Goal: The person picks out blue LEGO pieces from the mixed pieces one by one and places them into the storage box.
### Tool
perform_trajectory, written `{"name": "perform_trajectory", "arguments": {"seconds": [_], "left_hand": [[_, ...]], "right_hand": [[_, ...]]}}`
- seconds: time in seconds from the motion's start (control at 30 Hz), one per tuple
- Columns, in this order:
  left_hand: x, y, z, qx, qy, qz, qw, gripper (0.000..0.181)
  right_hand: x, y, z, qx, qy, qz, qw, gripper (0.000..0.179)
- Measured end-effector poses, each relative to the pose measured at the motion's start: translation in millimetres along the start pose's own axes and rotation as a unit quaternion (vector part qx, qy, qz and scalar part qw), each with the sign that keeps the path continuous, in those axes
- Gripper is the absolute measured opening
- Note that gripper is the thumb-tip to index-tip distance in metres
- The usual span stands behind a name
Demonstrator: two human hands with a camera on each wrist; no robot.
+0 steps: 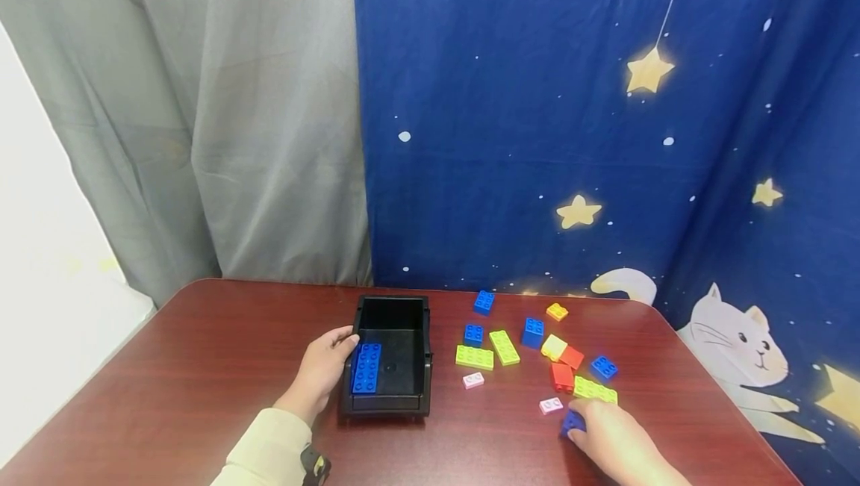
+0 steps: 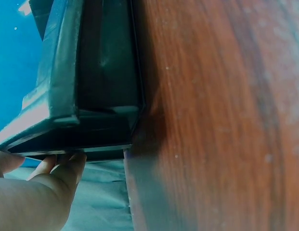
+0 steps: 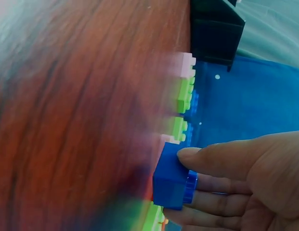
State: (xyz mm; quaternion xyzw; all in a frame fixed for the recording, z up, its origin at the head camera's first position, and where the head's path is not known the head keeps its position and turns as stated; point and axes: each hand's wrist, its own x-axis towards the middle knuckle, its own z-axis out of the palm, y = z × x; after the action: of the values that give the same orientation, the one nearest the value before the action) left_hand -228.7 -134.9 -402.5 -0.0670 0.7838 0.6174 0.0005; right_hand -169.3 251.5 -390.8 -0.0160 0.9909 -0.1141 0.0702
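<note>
My left hand [image 1: 327, 366] grips the left wall of a black plastic bin [image 1: 390, 404], its thumb over the rim; the left wrist view has the fingers [image 2: 67, 168] against the bin's edge. Inside, along the left side, lies a long blue building brick [image 1: 366, 368]. To the right, my right hand [image 1: 614, 437] pinches a blue building brick [image 3: 169, 178] between thumb and fingers, low over the table. Near that hand are a lime brick [image 1: 594, 390], a small pink brick [image 1: 551, 405] and a red brick [image 1: 562, 377].
More loose bricks spread over the right half of the reddish-brown table [image 1: 201, 374]: several blue, lime ones, a yellow brick [image 1: 554, 347], an orange brick [image 1: 557, 312] and another pink brick [image 1: 473, 381]. A grey curtain [image 1: 282, 120] and a starry blue curtain [image 1: 470, 195] hang behind the table.
</note>
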Motion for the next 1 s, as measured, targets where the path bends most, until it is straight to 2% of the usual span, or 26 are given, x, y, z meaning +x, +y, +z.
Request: {"name": "perform_trajectory", "arguments": {"seconds": [0.2, 0.33, 0.53, 0.67, 0.87, 1.0], "left_hand": [[-0.8, 0.3, 0.1, -0.005, -0.002, -0.002, 1.0, 0.047], [-0.8, -0.1, 0.0, -0.005, -0.001, -0.002, 1.0, 0.047], [-0.3, 0.1, 0.0, -0.002, -0.002, -0.003, 1.0, 0.047], [0.2, 0.5, -0.4, -0.005, 0.0, -0.006, 1.0, 0.047], [-0.1, 0.1, 0.1, -0.007, -0.001, -0.008, 0.9999, 0.047], [-0.5, -0.1, 0.1, -0.008, -0.001, -0.005, 1.0, 0.047]], "right_hand": [[-4.9, -13, -9, 0.019, 0.028, -0.016, 0.9993, 0.036], [-5.0, -27, -12, 0.022, 0.083, -0.058, 0.9946, 0.036], [-1.2, -58, -15, 0.052, 0.166, -0.12, 0.9774, 0.032], [5.9, -80, -17, 0.065, 0.202, -0.155, 0.9649, 0.032], [13.7, -106, -20, 0.053, 0.227, -0.192, 0.9533, 0.037], [16.0, -120, -25, 0.061, 0.223, -0.202, 0.9518, 0.04]]}}
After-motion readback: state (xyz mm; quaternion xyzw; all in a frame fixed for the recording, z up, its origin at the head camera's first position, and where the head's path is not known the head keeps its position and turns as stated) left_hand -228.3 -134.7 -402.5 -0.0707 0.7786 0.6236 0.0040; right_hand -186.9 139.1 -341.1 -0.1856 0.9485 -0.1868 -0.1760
